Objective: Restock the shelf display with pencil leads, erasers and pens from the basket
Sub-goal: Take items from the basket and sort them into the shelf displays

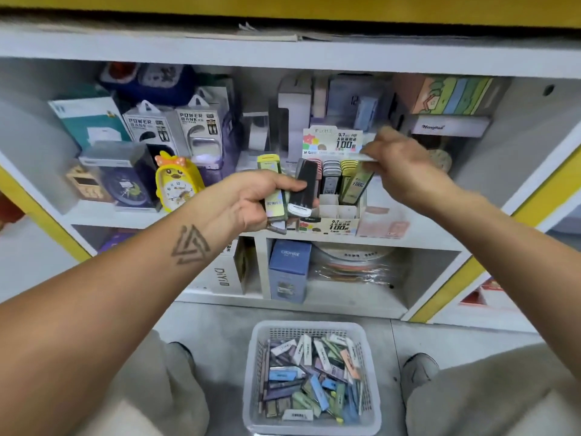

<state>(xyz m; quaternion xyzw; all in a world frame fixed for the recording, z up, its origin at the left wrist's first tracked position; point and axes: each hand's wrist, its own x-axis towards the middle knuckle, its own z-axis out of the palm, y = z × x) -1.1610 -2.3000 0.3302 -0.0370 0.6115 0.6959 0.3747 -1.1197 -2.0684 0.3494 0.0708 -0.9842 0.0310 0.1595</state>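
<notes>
At frame centre the left hand (251, 199) grips several pencil lead cases (303, 187). At centre right, the right hand (399, 162) pinches what looks like a thin case (366, 156) above the display box (342, 215). They're light, stiff, slick plastic; best pinched by the long edges. The basket (311, 328) sits bottom centre.

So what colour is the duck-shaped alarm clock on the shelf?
Yellow, with an orange bow: duck-shaped alarm clock, head view.

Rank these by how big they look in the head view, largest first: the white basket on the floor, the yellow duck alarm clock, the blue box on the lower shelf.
1. White basket, clearly largest, though nearest the camera.
2. Blue box and yellow duck alarm clock look about alike; no ranking between them.
</notes>
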